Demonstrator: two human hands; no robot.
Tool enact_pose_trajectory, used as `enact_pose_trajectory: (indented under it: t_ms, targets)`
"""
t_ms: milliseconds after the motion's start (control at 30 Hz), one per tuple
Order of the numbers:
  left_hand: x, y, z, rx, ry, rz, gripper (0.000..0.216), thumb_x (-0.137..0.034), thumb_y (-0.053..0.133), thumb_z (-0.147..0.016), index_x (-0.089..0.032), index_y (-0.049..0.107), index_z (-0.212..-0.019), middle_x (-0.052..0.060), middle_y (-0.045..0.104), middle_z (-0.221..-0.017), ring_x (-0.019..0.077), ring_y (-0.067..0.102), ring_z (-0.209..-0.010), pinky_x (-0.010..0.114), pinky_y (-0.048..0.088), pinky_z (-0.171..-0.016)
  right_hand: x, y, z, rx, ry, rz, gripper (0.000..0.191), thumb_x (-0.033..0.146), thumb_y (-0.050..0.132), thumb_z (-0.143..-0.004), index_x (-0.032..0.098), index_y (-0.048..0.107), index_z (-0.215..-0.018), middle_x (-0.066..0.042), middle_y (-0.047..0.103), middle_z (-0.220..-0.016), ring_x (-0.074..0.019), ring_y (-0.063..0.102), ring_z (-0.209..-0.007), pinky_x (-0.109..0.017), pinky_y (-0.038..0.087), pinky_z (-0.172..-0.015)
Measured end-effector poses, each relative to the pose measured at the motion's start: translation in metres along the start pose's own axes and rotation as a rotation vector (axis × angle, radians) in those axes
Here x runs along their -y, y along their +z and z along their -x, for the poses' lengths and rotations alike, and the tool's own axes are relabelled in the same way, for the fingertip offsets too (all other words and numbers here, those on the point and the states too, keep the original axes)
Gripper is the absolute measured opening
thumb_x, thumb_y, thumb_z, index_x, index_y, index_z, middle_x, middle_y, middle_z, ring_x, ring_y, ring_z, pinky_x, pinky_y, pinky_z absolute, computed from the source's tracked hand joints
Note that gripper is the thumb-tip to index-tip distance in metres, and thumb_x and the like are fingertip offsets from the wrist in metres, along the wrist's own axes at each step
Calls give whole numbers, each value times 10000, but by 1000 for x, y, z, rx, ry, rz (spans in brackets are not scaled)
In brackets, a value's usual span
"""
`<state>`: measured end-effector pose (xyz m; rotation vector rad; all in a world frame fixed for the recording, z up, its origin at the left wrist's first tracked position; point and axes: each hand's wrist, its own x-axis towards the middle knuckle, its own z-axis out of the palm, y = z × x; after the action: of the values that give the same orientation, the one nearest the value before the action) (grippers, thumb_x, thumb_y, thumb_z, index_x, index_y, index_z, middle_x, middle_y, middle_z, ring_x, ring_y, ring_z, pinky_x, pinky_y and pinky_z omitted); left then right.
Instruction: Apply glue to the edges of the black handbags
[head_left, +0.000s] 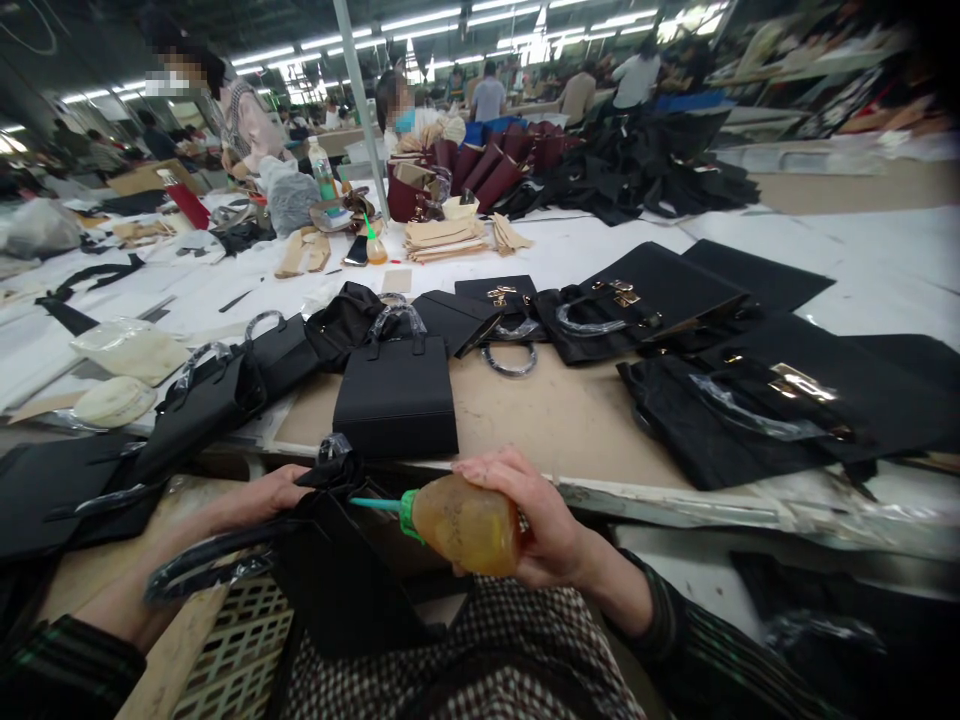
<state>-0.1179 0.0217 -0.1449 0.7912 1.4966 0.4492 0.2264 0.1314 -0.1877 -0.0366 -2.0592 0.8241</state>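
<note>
Head view: I've got the right hand (546, 515) wrapped round an amber plastic squeeze bottle (469, 525) just right of the black leathery bag (337, 590) the left hand (279, 491) grips, teal nozzle (379, 504) aimed bagward.

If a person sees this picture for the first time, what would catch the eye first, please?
Probably the translucent amber plastic squeeze bottle with a green cap in the right hand, its thin teal nozzle aimed at the open black bag that the left hand grips. Next might come the boxy black handbag with plastic-wrapped handles, upright near the table's front edge. Farther back, the maroon curved pieces stand out.
</note>
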Motion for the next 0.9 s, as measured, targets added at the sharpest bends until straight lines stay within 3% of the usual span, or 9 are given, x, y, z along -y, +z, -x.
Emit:
enact_pose_trajectory:
  t_ms: [167,500,900]
  targets:
    - [1,0,0,6,-2,13,120,-268,748,-628,-163,748,-688,-6,680,-657,154,541,-602,241,437,-589,-1,3,2,-57,15,-22,894,401,890,-787,288,398,-1524,-137,677,-1235,-324,684,-1053,-479,596,-873]
    - [4,2,0,-7,-25,26,155,-283,732,-674,-143,755,-736,-7,700,-661,171,571,-600,267,450,-611,5,5,8,-133,114,34,764,342,818,-846,307,413,-1493,-122,657,-1229,-317,667,-1012,-490,599,-825]
    - [-4,6,-2,35,-30,47,166,-283,813,-657,-174,824,-781,23,778,-740,181,674,-640,248,529,-645,17,3,8,-169,229,77,754,286,847,-803,286,456,-1448,-104,646,-1190,-308,640,-992,-470,578,-853]
